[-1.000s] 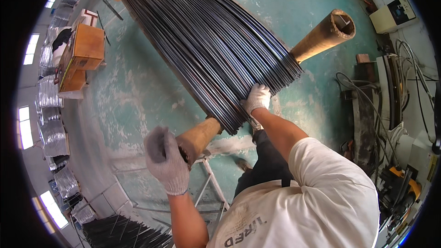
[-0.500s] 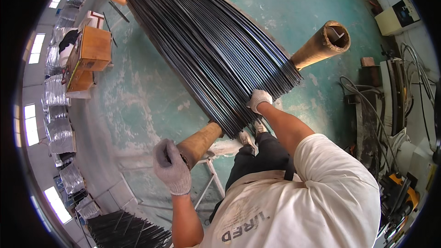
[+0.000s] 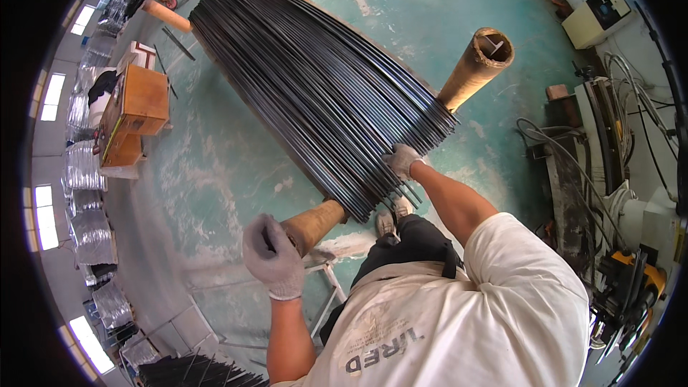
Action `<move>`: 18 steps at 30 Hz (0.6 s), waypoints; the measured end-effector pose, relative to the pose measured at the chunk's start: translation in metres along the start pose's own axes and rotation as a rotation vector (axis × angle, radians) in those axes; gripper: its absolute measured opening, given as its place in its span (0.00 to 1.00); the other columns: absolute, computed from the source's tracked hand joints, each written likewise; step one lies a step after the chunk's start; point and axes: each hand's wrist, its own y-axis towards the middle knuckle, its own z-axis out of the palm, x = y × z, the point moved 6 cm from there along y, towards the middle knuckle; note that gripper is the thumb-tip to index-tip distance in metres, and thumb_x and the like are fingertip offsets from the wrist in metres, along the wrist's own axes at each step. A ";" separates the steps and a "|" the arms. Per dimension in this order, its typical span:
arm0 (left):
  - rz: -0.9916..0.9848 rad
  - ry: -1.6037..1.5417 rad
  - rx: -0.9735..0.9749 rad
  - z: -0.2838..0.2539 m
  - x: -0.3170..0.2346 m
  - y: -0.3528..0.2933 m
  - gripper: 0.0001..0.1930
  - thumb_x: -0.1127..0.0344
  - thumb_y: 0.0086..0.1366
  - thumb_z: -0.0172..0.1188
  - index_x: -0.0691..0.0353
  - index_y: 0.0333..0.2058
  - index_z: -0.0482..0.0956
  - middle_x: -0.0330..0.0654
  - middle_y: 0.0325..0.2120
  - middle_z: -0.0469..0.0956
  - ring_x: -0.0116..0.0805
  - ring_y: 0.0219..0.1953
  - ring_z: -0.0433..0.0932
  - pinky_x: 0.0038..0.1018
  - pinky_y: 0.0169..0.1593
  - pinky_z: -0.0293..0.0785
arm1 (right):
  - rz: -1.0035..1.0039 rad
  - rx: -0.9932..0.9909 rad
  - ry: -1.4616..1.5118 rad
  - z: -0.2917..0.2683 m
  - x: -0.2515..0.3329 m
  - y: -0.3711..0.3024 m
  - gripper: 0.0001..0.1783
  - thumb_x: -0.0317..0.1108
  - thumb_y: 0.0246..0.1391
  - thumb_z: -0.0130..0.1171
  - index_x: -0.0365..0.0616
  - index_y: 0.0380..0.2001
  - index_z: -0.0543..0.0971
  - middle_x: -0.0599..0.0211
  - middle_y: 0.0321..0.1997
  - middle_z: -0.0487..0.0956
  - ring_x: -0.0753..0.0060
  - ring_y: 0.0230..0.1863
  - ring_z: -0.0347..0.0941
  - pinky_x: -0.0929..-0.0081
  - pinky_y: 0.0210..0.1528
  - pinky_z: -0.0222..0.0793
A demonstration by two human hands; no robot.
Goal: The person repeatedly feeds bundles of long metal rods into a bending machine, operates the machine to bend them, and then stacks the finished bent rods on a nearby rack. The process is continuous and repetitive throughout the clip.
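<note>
Counted at the work: one left hand, one right hand, two shoes, one broad layer of rods too numerous to tally, and at least three tubes. Seen farther out: one cabinet, one brick, one cream box, two red wheels, four windows, and one smaller stack of rods.
</note>
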 end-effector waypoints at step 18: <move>-1.146 -1.293 1.031 0.281 0.102 -0.154 0.22 0.43 0.81 0.62 0.60 0.50 0.77 0.47 0.45 0.84 0.49 0.48 0.82 0.49 0.58 0.82 | 1.219 -0.114 0.443 0.182 0.116 -0.656 0.21 0.56 0.59 0.73 0.49 0.36 0.88 0.50 0.36 0.89 0.41 0.43 0.87 0.49 0.48 0.82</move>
